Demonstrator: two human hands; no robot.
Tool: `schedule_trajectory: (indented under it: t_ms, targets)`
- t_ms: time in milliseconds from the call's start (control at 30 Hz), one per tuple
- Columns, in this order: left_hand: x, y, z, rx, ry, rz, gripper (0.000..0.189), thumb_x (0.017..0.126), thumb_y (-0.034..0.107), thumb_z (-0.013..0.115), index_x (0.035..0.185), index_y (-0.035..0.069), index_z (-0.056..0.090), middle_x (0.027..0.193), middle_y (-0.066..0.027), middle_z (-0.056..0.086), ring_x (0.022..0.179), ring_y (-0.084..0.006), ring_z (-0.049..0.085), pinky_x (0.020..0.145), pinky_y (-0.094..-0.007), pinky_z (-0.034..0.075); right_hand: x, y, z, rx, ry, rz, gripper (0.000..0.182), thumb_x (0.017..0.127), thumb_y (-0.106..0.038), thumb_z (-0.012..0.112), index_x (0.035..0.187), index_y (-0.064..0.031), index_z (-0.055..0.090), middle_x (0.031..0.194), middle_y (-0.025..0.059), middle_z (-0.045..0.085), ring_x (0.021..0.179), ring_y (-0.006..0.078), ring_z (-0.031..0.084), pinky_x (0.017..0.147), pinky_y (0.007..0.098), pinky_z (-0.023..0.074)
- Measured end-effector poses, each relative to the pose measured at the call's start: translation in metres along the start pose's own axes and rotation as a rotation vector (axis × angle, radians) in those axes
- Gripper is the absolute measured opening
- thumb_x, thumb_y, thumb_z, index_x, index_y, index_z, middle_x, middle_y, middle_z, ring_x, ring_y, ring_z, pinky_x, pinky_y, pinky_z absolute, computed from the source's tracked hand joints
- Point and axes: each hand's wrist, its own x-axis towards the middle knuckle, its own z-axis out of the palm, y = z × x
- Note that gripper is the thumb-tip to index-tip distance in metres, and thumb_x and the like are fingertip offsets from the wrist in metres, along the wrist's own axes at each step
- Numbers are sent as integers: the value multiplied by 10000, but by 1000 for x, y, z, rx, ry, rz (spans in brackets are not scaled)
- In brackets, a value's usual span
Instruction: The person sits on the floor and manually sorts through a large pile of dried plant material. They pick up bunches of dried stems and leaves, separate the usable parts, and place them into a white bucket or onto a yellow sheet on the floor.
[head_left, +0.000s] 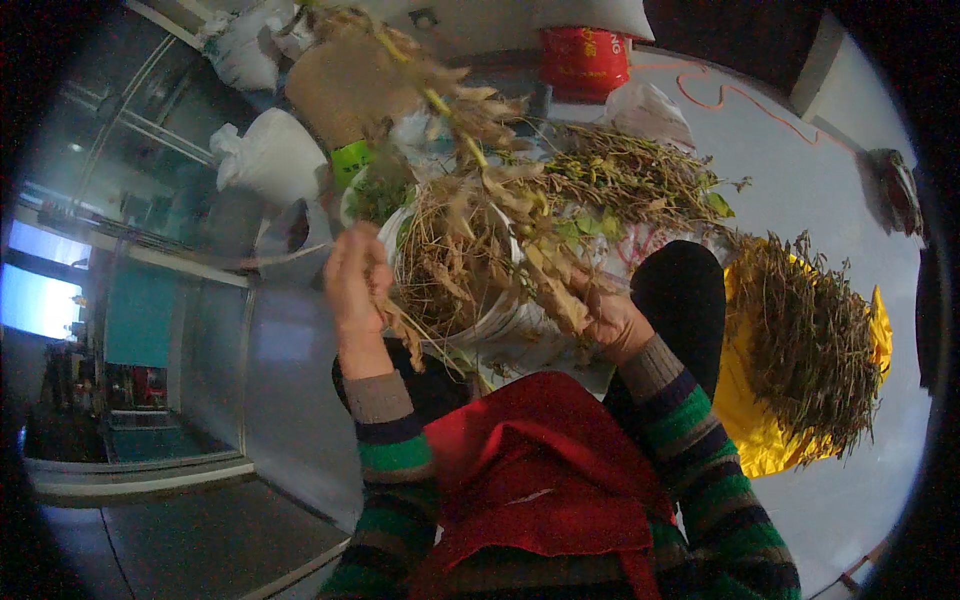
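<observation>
My right hand (619, 322) grips the lower part of a long dried plant stalk (469, 142). Brown, curled leaves hang along the stalk, which rises to the upper left. My left hand (356, 281), slightly blurred, has its fingers curled around a withered leaf stem (405, 330) that dangles beside the wrist. Between both hands stands a white bucket (487, 326) filled with dry stems and leaves (450, 277). The stalk crosses over the bucket's right side and hides part of its rim.
Bundled, partly green stalks (630, 176) lie beyond my right hand. A darker heap of dried plants (814, 352) rests on yellow sheeting (739, 405) at right. White sacks (274, 157), a red container (585, 64) and an orange cord (724, 94) are farther off. A glazed frame (244, 360) borders the left.
</observation>
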Motion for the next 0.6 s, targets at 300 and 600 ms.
schedule_trajectory:
  t_ms: [300,600]
  targets:
    - [-1,-71,5,969,122,386,432,815,236,622,1143,3,464,1032,-125,547,981,-226,531,819,-331,427,3,-8,-31,-194,201,-132,358,905,-173,478,1251,-90,436,1057,67,571,711,146,564,516,265,456]
    - [-32,-30,103,663,-198,379,232,797,155,608,950,-11,557,788,-158,614,679,-217,616,634,-333,470,9,-5,23,-329,130,-122,360,881,-249,526,1207,-108,468,877,44,578,536,86,454,412,214,307]
